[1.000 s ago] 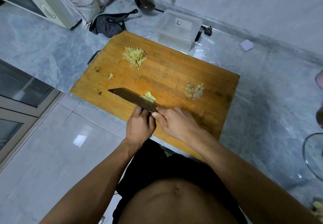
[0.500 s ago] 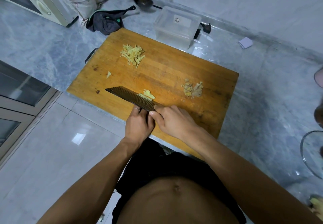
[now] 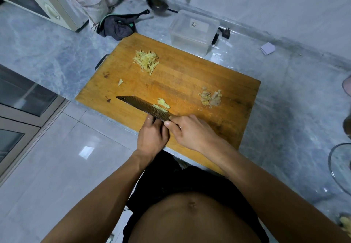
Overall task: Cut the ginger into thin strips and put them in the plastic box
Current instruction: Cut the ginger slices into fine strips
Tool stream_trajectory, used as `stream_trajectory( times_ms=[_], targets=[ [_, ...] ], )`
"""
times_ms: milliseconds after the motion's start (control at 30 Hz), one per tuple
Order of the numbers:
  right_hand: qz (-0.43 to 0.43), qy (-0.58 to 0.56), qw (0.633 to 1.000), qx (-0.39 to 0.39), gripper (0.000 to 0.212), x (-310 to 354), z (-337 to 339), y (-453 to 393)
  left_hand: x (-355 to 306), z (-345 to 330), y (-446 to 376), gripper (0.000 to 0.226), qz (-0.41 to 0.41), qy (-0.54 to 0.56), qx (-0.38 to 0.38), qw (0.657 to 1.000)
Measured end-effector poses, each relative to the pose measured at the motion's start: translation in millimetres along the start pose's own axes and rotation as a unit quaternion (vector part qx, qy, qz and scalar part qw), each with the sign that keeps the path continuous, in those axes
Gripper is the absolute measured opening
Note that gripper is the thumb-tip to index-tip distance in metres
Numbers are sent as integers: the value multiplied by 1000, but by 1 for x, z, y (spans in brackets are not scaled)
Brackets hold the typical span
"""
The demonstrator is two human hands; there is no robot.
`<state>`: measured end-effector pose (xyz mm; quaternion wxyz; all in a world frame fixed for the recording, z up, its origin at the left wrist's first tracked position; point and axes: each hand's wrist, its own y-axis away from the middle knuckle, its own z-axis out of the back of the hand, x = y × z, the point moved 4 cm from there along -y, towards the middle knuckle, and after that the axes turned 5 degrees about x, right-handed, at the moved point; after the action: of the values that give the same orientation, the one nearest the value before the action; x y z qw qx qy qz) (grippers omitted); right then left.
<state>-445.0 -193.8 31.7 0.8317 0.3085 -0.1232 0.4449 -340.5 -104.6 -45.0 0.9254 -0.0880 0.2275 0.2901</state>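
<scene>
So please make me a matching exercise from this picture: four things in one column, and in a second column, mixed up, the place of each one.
Things
1. ginger strips
2. plastic box
3. peel scraps
4. knife

Places
A. on the counter, past the far edge of the board
B. right part of the board
C. far left part of the board
D. near edge of the board, at the hands

Pairs: 1-C, 2-A, 3-B, 4-D
</scene>
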Motion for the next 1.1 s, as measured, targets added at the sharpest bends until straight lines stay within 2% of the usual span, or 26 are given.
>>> stream_trajectory(
  times_ms=[333, 433, 600, 933, 1100],
  targets=[
    [12, 24, 1000, -1, 49, 2, -7, -4, -3, 1, 1, 11, -1, -3, 17, 1000],
    [15, 28, 999, 1, 48, -1, -4, -3, -1, -2, 1, 16, 5, -9, 18, 1000],
    [4, 22, 1000, 8, 51, 0, -1, 0, 0, -2, 2, 37, 2, -1, 1, 1000],
    [5, -3, 1000, 6, 42, 4, -2, -7, 1, -1, 1, 36, -2, 16, -4, 1000],
    [-2, 7, 1000, 4, 50, 2, -2, -6, 0, -2, 1, 39, 4, 21, 3, 1000]
  ],
)
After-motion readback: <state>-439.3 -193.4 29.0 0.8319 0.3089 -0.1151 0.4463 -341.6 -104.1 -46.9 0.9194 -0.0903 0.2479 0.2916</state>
